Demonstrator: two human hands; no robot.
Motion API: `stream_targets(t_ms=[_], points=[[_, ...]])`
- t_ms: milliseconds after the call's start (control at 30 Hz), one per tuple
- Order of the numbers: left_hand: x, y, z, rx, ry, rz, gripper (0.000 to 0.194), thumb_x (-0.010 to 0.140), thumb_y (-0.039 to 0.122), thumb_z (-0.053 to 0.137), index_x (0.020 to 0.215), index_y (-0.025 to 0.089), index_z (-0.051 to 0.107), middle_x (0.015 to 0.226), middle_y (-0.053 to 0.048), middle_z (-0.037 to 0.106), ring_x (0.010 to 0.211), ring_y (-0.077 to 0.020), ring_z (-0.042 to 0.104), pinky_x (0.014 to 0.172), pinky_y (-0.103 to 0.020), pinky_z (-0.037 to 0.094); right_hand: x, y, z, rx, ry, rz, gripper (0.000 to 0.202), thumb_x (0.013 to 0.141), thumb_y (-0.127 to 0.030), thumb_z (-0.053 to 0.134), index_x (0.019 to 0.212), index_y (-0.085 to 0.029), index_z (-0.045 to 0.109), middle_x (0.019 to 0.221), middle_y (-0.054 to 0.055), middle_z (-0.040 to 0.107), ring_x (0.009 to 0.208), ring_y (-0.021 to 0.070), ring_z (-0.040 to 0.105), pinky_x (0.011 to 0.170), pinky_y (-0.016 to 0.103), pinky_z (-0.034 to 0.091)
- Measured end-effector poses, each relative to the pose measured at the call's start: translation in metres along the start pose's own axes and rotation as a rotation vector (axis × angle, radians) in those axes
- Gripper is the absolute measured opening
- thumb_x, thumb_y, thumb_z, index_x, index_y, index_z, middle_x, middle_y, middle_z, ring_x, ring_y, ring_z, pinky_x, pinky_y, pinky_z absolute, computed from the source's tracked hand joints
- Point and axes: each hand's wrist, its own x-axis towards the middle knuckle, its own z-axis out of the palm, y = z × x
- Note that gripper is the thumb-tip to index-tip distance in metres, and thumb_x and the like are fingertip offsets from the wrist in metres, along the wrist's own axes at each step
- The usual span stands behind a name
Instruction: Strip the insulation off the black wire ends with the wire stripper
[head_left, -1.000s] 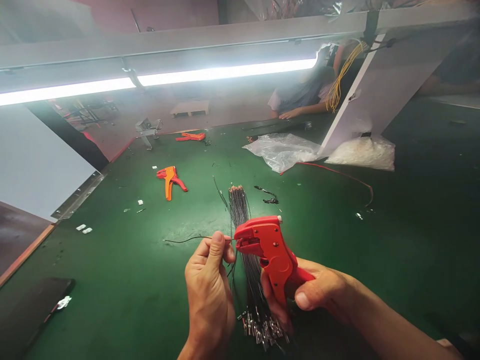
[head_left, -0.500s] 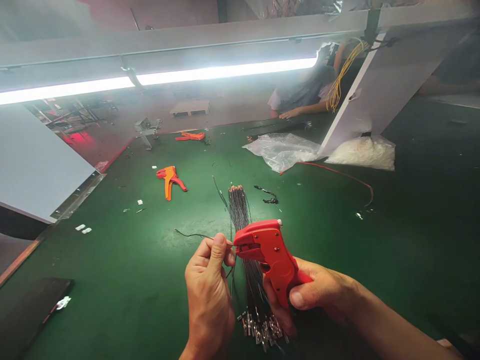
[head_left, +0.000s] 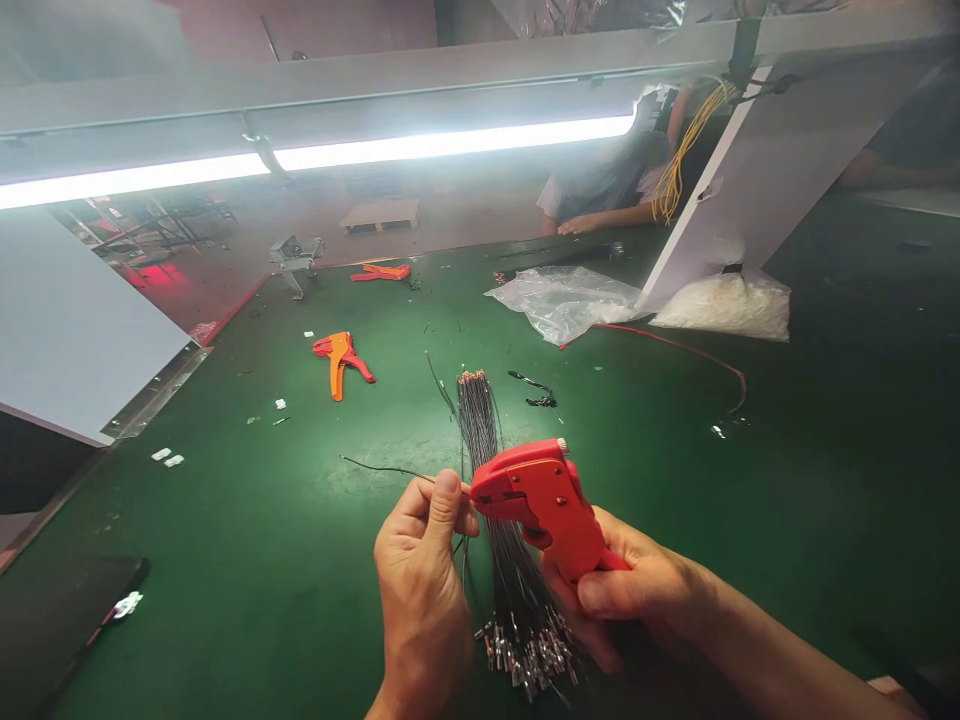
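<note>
Between thumb and fingers, my left hand point(head_left: 427, 570) pinches a thin black wire point(head_left: 382, 467), whose free end points left. The wire's other end meets the jaws of a red wire stripper point(head_left: 540, 500), which my right hand point(head_left: 637, 580) grips by its handles. The stripper's jaws look closed. Beneath the tool and between my hands lies a long bundle of black wires point(head_left: 480, 420), with copper-coloured ends at the top and metal terminals at the bottom. My right fingers are partly hidden behind the handles.
Orange-and-red strippers point(head_left: 341, 362) lie left of the bundle, with another pair point(head_left: 381, 272) farther back. Plastic bags point(head_left: 566, 300) sit at the back right beside a slanted panel point(head_left: 705, 190). Across the table, a person's arm point(head_left: 607, 217) rests. A black object point(head_left: 75, 610) is front left.
The stripper's jaws have closed at the wire, and its handles are squeezed closer together. The tool and my right hand have shifted slightly right; my left hand moved slightly right too.
</note>
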Motion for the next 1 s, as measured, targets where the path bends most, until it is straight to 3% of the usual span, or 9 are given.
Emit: stream_targets(t_ms=[200,300,400,533,633,733,833,933,1000], points=[[0.001,0.0,-0.001,0.01,-0.008,0.015,0.041,0.073,0.049,0.081,0.058,0.019,0.059,0.056,0.005,0.051,0.059,-0.009,0.043,0.059,-0.017,0.039,0.0,0.0,0.001,-0.047,0.038,-0.05,0.031,0.08,-0.041,0.068,0.066,-0.015,0.057,0.045,-0.004,0.053,0.032,0.0062,0.039,0.033,0.019,0.026],[0.003,0.0,0.001,-0.003,0.024,0.036,0.038,0.071,0.048,0.083,0.06,0.019,0.061,0.058,0.005,0.054,0.06,-0.0095,0.044,0.06,-0.018,0.04,0.001,-0.003,0.002,-0.013,0.031,-0.054,0.032,0.074,-0.041,0.072,0.085,-0.013,0.063,0.062,0.0,0.061,0.05,0.0107,0.051,0.047,0.022,0.036],[0.004,-0.002,0.0,0.019,0.078,0.071,0.037,0.072,0.048,0.082,0.061,0.019,0.062,0.06,0.004,0.055,0.062,-0.0103,0.046,0.063,-0.019,0.041,0.0,-0.01,-0.001,-0.011,0.007,-0.048,0.05,0.073,-0.04,0.073,0.113,-0.012,0.059,0.076,0.003,0.063,0.065,0.015,0.056,0.057,0.026,0.04],[0.004,-0.005,-0.006,0.223,0.085,0.178,0.038,0.081,0.047,0.074,0.06,0.02,0.06,0.06,0.004,0.054,0.063,-0.0115,0.047,0.063,-0.022,0.039,-0.003,-0.022,-0.004,-0.096,0.029,-0.065,0.073,0.078,-0.044,0.073,0.136,-0.015,0.039,0.087,0.005,0.064,0.072,0.0181,0.059,0.064,0.031,0.043],[0.0,-0.008,-0.009,0.443,0.064,0.269,0.04,0.084,0.049,0.069,0.058,0.02,0.058,0.059,0.003,0.054,0.06,-0.0127,0.047,0.06,-0.025,0.037,-0.005,-0.028,-0.004,-0.168,0.178,-0.123,0.09,0.085,-0.044,0.07,0.149,-0.027,0.009,0.116,0.012,0.061,0.078,0.0198,0.063,0.068,0.035,0.049],[-0.005,-0.014,-0.007,0.55,0.023,0.348,0.04,0.085,0.05,0.067,0.057,0.021,0.06,0.059,0.002,0.055,0.059,-0.015,0.049,0.062,-0.028,0.037,-0.005,-0.027,-0.004,-0.453,0.439,-0.229,0.087,0.099,-0.037,0.054,0.148,-0.052,-0.015,0.154,0.013,0.031,0.085,0.018,0.063,0.075,0.042,0.055],[-0.009,-0.021,-0.002,0.571,-0.02,0.377,0.035,0.086,0.045,0.067,0.06,0.022,0.062,0.06,0.001,0.057,0.062,-0.0166,0.05,0.066,-0.029,0.037,-0.005,-0.024,-0.004,-0.88,0.552,-0.322,0.065,0.103,-0.031,0.046,0.15,-0.059,0.012,0.153,0.004,0.026,0.096,0.0191,0.058,0.088,0.045,0.053],[-0.011,-0.025,-0.001,0.573,-0.048,0.369,0.031,0.087,0.043,0.067,0.062,0.023,0.065,0.062,0.001,0.059,0.064,-0.0173,0.052,0.069,-0.029,0.037,-0.003,-0.022,-0.003,-1.07,0.533,-0.314,0.039,0.103,-0.029,0.046,0.136,-0.048,0.053,0.141,0.004,0.032,0.1,0.0203,0.057,0.091,0.045,0.052],[-0.01,-0.025,-0.002,0.584,-0.08,0.361,0.031,0.086,0.044,0.067,0.063,0.023,0.067,0.063,0.0,0.061,0.065,-0.0181,0.053,0.067,-0.029,0.038,-0.001,-0.021,0.0,-1.111,0.538,-0.295,0.025,0.101,-0.031,0.05,0.117,-0.037,0.068,0.139,0.006,0.033,0.098,0.0201,0.058,0.09,0.044,0.053]])
